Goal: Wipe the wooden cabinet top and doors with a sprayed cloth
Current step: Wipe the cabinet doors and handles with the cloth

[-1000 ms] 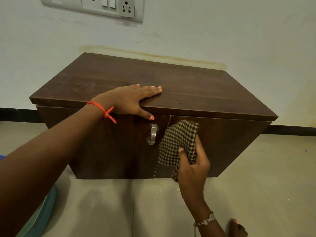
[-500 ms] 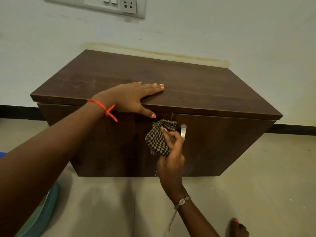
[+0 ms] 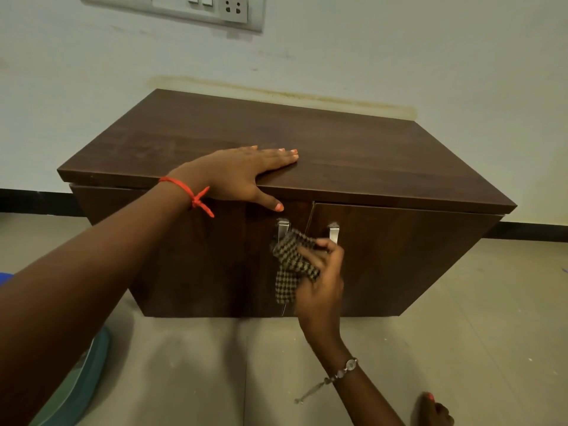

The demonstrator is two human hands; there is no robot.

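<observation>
A low dark wooden cabinet (image 3: 353,155) stands on the floor against the wall, its two doors shut. Two metal handles, the left handle (image 3: 282,228) and the right handle (image 3: 333,232), flank the door gap. My left hand (image 3: 242,173) lies flat on the front edge of the top, fingers spread, thumb hanging over the left door (image 3: 190,256). My right hand (image 3: 322,284) holds a bunched brown checked cloth (image 3: 292,265) against the doors at the gap, just under the left handle. No spray bottle is in view.
A switch and socket plate (image 3: 215,7) is on the wall above. A teal object (image 3: 76,382) lies on the tiled floor at lower left. A foot (image 3: 436,410) shows at the bottom right. A black skirting (image 3: 534,232) runs along the wall.
My right hand carried the cloth from the right door leftward over the handles, then down along the door gap. The left hand stayed put on the top.
</observation>
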